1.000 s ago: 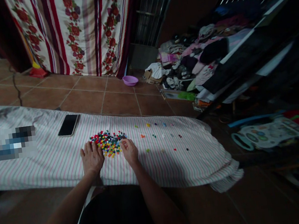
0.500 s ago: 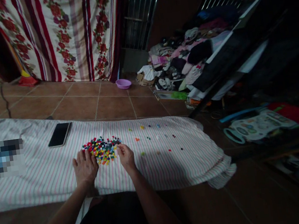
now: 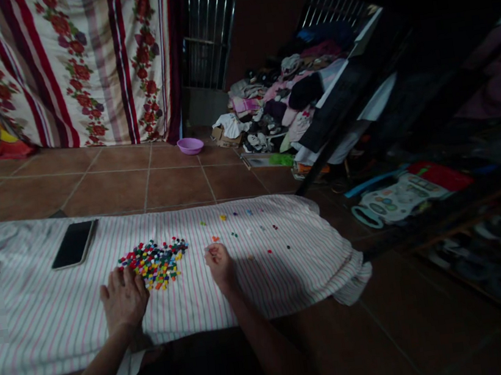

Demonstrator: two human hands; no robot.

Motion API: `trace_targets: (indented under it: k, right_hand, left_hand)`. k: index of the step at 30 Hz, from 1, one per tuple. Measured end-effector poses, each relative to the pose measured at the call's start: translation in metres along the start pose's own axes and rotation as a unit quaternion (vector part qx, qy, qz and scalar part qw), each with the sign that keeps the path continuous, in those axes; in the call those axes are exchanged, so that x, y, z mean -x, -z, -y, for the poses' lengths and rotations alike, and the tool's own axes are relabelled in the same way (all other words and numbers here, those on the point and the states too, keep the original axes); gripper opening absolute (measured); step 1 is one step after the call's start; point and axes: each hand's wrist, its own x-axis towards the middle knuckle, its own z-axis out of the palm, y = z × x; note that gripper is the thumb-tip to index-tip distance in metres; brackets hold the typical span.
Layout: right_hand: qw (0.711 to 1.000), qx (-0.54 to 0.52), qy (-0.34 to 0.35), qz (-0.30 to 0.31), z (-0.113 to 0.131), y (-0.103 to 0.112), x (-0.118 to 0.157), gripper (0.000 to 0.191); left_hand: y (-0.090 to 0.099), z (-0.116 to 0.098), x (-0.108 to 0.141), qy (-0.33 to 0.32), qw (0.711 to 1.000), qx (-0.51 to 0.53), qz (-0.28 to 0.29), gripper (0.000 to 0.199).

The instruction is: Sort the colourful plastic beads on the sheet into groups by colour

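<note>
A pile of small, many-coloured cube-like pieces [image 3: 154, 263] lies on a striped cloth [image 3: 192, 309]. At the pile's near left edge my left hand [image 3: 125, 296] rests palm down, its fingers laid out and touching the pieces. My right hand [image 3: 221, 266] is just right of the pile, thumb and fingers pinched together. Whatever is in that pinch is too small to make out. Beyond and to the right of it, little groups sorted by colour sit in rows, among them yellow pieces [image 3: 223, 217], orange pieces [image 3: 215, 239], a red piece [image 3: 269, 251] and a black piece [image 3: 288, 247].
A phone [image 3: 74, 244] lies on the cloth left of the pile. Past the far edge, a purple basin [image 3: 190, 146] stands on the tiled floor, before a flowered curtain [image 3: 100, 66]. Heaped clothes [image 3: 276, 101] lie at the back; a dark slanted bar crosses the right side.
My right hand has moved right, away from the pile, still pinched. My left hand stays at the pile's edge. The view has turned to the right.
</note>
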Motion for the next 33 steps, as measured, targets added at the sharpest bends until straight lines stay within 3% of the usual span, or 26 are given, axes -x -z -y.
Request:
trace_targets:
  k: [4, 9, 13, 17, 27, 33]
  right_hand:
    - [0.992, 0.07, 0.006, -0.106, -0.008, 0.05, -0.034, 0.022]
    - [0.972, 0.194, 0.01, -0.129, -0.021, 0.112, -0.078, 0.026]
    - [0.94, 0.322, -0.029, -0.109, -0.029, 0.143, -0.098, 0.029]
    - [0.916, 0.382, -0.063, -0.11, -0.034, 0.154, -0.107, 0.027]
    - [0.874, 0.473, -0.091, -0.068, -0.038, 0.158, -0.116, 0.021]
    - [0.873, 0.479, -0.07, -0.065, -0.04, 0.157, -0.114, 0.021]
  left_hand:
    - [-0.002, 0.0, 0.0, 0.004, 1.0, 0.001, 0.004, 0.059]
    - [-0.004, 0.001, 0.0, 0.004, 1.0, 0.007, 0.006, 0.059]
    - [-0.003, 0.001, 0.0, 0.006, 1.0, 0.003, 0.009, 0.059]
    - [-0.002, 0.0, 0.0, 0.005, 1.0, 0.001, 0.011, 0.058]
    - [0.0, -0.002, -0.001, 0.016, 1.0, 0.012, 0.02, 0.056]
    - [0.002, -0.002, -0.002, 0.017, 0.999, 0.02, 0.02, 0.057]
